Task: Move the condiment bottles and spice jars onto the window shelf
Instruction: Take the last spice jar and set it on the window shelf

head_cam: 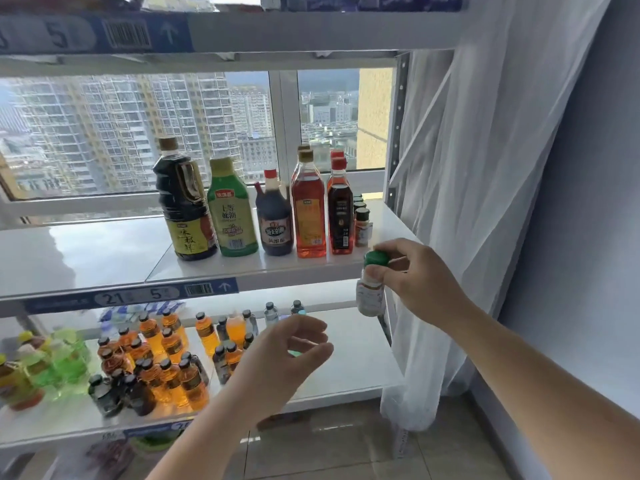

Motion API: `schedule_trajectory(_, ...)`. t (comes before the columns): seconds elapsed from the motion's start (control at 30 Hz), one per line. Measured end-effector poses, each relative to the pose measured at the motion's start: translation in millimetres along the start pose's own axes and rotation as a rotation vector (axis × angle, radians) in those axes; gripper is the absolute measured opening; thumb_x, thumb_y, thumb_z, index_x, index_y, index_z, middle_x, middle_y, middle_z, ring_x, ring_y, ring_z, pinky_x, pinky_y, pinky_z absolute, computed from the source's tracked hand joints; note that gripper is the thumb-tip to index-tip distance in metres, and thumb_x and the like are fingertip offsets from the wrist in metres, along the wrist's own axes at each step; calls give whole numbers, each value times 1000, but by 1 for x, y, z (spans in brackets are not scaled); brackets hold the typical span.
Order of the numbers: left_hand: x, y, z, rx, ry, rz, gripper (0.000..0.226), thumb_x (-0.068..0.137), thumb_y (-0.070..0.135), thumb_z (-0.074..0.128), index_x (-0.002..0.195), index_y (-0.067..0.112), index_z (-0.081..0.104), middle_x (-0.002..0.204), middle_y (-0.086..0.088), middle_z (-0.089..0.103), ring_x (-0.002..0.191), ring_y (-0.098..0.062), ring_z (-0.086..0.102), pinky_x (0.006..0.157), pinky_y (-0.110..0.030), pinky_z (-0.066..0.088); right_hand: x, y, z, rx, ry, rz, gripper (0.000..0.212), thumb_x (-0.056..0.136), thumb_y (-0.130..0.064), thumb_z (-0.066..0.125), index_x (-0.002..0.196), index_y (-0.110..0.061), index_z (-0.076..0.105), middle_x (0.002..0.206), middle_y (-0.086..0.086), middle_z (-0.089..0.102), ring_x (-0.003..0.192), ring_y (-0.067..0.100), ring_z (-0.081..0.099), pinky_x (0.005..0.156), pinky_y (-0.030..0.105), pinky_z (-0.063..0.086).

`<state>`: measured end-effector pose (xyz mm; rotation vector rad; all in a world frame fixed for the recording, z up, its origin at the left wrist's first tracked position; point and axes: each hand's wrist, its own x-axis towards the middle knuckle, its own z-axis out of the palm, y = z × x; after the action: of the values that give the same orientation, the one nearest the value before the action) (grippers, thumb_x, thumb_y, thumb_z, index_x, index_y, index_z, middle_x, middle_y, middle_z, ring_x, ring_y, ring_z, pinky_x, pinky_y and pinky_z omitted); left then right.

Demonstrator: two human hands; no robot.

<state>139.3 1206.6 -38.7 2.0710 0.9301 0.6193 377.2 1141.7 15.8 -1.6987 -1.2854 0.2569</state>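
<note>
My right hand (415, 275) grips a small spice jar (370, 296) by its green cap, just in front of the right end of the white window shelf (104, 251). My left hand (291, 351) hovers lower, fingers loosely curled, holding nothing. On the shelf stand a dark soy bottle (185, 209), a green bottle (231, 216), a small dark bottle with a red cap (274, 220), an amber oil bottle (309, 216) and a dark red-capped bottle (340, 216). A row of black-capped spice jars (362, 226) stands at the shelf's right end.
The lower shelf (346, 355) carries several orange, dark and green drink bottles (166, 355) on its left half. A white curtain (467, 202) hangs right of the metal rack post (396, 133). An upper shelf (277, 29) runs overhead. Tiled floor lies below.
</note>
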Motion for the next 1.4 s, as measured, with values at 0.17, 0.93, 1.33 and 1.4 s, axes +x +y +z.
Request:
schedule_trajectory(0.17,39,-10,1,20,12,-37,19,90,40,73,108,41,68,97,31,71,92,11,67,79,-17,57,66,34,10,-37,28,-4,30,91,-19,77,119,-14,69,103,0,73,93,15,70,72,20,53)
schedule_trajectory(0.93,129,-15,10,80,66,-100,22,89,42,75,109,41,67,96,35,69,93,10,67,83,-16,58,210,121,31,-85,-67,92,42,92,-14,73,131,-6,62,125,10,70,101,23,66,89,36,52)
schedule_trajectory(1.33,128,-24,18,46,51,-138,18,89,40,75,106,40,67,96,31,72,94,7,68,86,-18,57,216,129,40,-93,-46,95,46,92,-19,74,133,-8,58,124,8,69,100,22,66,84,34,51)
schedule_trajectory(1.4,126,-25,20,46,46,-145,17,90,41,74,105,42,66,96,26,73,95,7,67,87,-18,57,214,129,39,-91,-37,108,49,90,-22,77,132,-8,56,120,7,69,98,22,67,82,34,53)
